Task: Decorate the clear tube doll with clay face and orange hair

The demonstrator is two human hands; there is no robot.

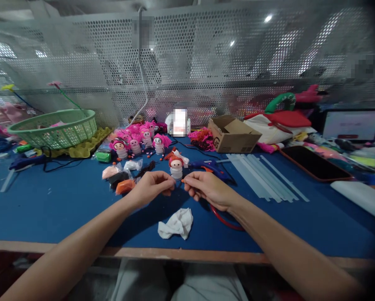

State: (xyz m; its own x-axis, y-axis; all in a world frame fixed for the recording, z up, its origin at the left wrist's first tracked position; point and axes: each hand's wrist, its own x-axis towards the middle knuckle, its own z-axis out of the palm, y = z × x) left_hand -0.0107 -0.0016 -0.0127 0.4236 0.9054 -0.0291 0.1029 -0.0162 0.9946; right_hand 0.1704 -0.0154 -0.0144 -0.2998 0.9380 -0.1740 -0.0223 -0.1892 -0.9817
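A small doll [176, 171] with a white ringed body, round face and red hair stands upright on the table, just beyond my fingertips. On its left, my left hand [156, 187] is closed in a pinch; whatever lies between thumb and finger is too small to make out. My right hand [208, 189] pinches a small orange piece [183, 181] close to the doll's base. Nearer to me lies a crumpled white tissue [177, 223]. Packets of clay [125, 186] in orange, black and peach sit beyond my left hand. A blue glue gun [215, 168] rests behind my right hand.
Several pink-haired dolls [158, 144] stand at the back left, near a green basket [54, 129]. Translucent glue sticks [262, 177] lie to the right, with a cardboard box [234, 136] behind and a phone [314, 162] farther right. A red ring [225, 220] lies under my right wrist.
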